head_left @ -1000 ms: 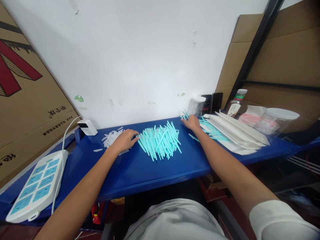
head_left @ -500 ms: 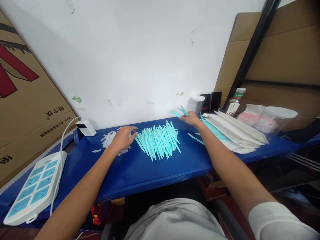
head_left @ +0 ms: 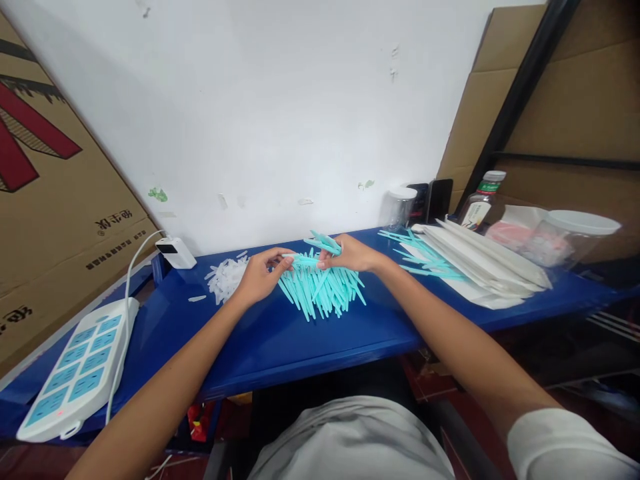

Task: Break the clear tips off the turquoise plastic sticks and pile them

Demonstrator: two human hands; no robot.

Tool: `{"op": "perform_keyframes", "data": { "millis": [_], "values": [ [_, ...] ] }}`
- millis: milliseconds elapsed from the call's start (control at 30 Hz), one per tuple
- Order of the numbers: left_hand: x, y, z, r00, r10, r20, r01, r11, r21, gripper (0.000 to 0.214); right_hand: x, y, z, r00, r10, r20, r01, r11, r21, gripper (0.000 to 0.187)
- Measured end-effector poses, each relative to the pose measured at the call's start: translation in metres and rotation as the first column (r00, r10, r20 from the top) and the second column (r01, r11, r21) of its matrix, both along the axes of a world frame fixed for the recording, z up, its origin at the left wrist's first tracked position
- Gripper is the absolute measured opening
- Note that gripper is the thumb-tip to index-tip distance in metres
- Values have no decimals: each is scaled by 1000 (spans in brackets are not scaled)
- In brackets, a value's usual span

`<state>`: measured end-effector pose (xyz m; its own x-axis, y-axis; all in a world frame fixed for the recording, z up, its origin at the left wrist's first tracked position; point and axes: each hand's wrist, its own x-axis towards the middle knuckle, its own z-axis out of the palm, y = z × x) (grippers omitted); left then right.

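Observation:
A pile of slim teal sticks that look like eyebrow razors (head_left: 323, 293) lies on the blue table in front of me. Above it, my right hand (head_left: 347, 255) is closed round several of these razors, with one pointing left from its thumb and fingers. The left tip of that razor is at my left hand (head_left: 267, 272), whose thumb and fingers pinch together on it. Small translucent white pieces, like blade covers (head_left: 227, 279), are heaped just left of my left hand. Whether a cover sits between the left fingertips is hidden.
More teal razors (head_left: 430, 257) lie at the right, beside stacked white packets (head_left: 485, 267). Lidded jars (head_left: 400, 208) and a bottle (head_left: 483, 200) stand behind. At left are a power strip (head_left: 80, 367), a white charger (head_left: 176, 253) with a cable, and a cardboard box (head_left: 55, 180).
My right hand has come left from the right-hand razors to above the central pile, carrying several razors. My left hand has moved right from the white pieces and closed at a razor's tip.

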<state>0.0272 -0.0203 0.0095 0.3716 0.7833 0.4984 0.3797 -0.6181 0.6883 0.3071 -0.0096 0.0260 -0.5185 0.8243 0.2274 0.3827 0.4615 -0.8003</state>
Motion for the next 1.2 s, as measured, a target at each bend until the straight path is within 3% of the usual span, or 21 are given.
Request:
{"op": "perform_keyframes", "data": {
  "millis": [233,667,733,833,900,967,1033,1100,1200],
  "values": [
    [1,4,2,998,31,48,-26,995,-92,45,-6,0,-2,1000,-25,-19,24,1000,-17,30],
    [-8,11,9,1000,8,20,-6,992,-128,50,-1,5,1,997,66,-42,-67,998,-2,25],
    [-23,16,14,995,83,46,-78,992,-102,51,8,6,3,999,39,-33,-40,999,0,25],
    [-59,29,22,959,265,102,-264,964,-29,51,28,11,8,994,-104,-21,104,995,7,28],
    [-80,38,23,926,376,-21,-376,927,3,48,40,13,11,976,-218,10,217,975,47,29],
    [-92,44,21,846,458,-273,-435,889,142,42,47,14,14,937,-334,102,321,939,120,26],
    [-93,46,16,711,511,-482,-429,859,278,41,48,13,15,862,-446,243,402,891,208,21],
    [-88,45,13,603,543,-585,-410,839,357,44,45,11,14,744,-544,389,453,838,305,16],
    [-80,41,11,525,574,-629,-405,818,408,48,36,6,11,560,-612,558,468,790,397,17]
  ]
}}
